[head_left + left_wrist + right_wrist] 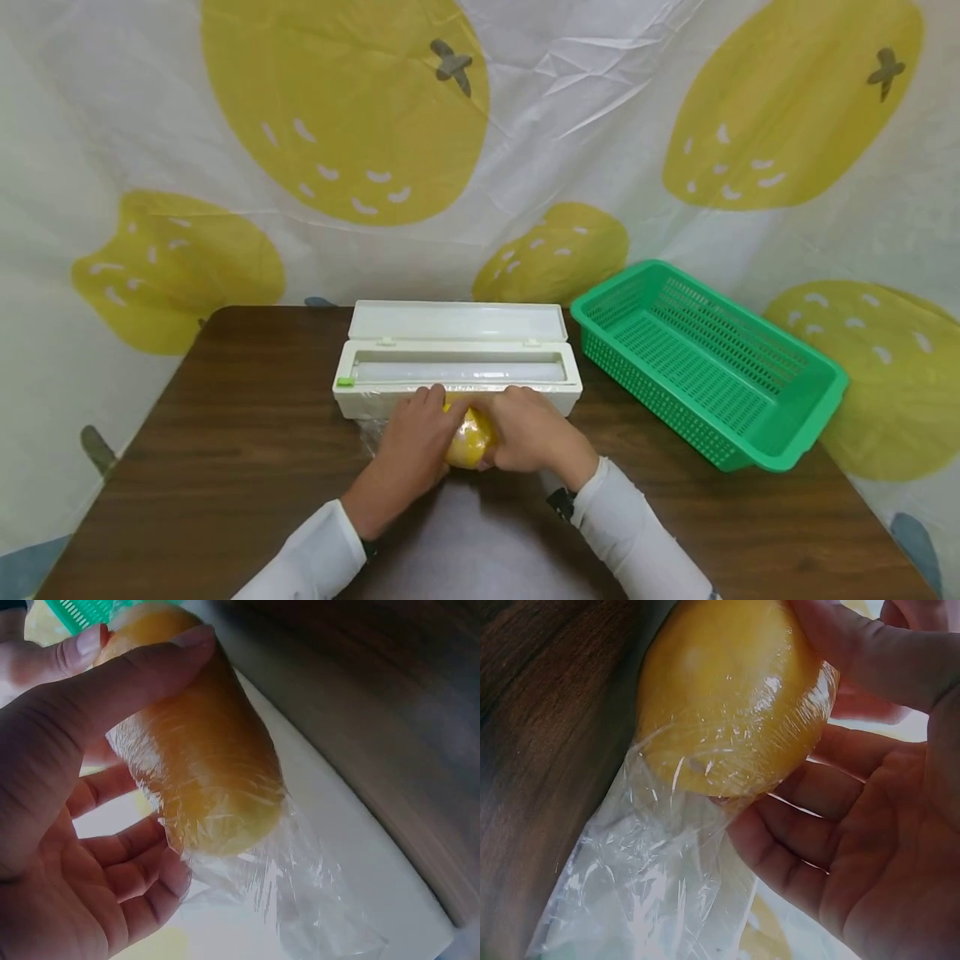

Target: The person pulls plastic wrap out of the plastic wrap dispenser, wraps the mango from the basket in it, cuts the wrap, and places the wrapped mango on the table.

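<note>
Both hands hold a smooth, oblong yellow fruit (471,440) wrapped in shiny cling film, just in front of the cling film dispenser (363,406). My left hand (416,437) grips one end, its thumb across the fruit and its fingers curled underneath. On the other end, my right hand (528,429) does the same, with its thumb along the upper side. Loose cling film (649,862) trails off the fruit's end in the right wrist view. In the left wrist view, another crumpled flap of film (322,892) hangs from the opposite end.
The white dispenser's lid (459,322) stands open at the back, with a film roll (457,372) inside. A green slider (345,382) sits at its left end. To the right is a green plastic basket (720,437) on the brown table (247,450). A lemon-print cloth (540,150) hangs behind.
</note>
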A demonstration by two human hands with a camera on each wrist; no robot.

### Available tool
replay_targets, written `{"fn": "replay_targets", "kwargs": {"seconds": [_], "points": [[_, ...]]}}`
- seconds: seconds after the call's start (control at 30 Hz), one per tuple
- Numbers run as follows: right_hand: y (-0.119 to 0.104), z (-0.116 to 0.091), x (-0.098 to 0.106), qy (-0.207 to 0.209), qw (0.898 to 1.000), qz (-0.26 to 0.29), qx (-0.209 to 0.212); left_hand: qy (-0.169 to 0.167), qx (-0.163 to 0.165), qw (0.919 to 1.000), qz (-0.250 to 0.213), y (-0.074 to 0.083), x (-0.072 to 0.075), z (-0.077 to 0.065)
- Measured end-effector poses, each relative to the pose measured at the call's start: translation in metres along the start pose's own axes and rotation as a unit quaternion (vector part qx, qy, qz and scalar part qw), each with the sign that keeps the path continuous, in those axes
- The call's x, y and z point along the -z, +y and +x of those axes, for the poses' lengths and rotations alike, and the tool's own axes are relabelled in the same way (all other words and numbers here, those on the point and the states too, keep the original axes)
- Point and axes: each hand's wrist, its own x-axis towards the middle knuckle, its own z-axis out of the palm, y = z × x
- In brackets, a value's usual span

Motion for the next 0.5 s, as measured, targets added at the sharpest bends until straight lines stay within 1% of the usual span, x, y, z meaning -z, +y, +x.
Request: {"fn": "replay_targets", "kwargs": {"seconds": [0.17,0.3,0.4,0.5], "points": [[-0.002,-0.001,0.004,-0.014,1.0,0.023,-0.007,0.014,-0.01,0.9999,0.0,-0.003,0.003,0.0],[-0.005,-0.003,0.004,-0.005,1.0,0.017,-0.013,0.014,-0.011,0.9998,-0.002,-0.005,0.004,0.001],[-0.01,-0.004,0.005,0.012,1.0,-0.011,-0.017,0.004,-0.009,0.9999,-0.008,-0.007,0.006,0.001],[-0.016,-0.006,0.006,0.038,0.997,-0.07,-0.015,-0.014,-0.008,0.9997,-0.019,-0.012,0.008,0.003]]}}
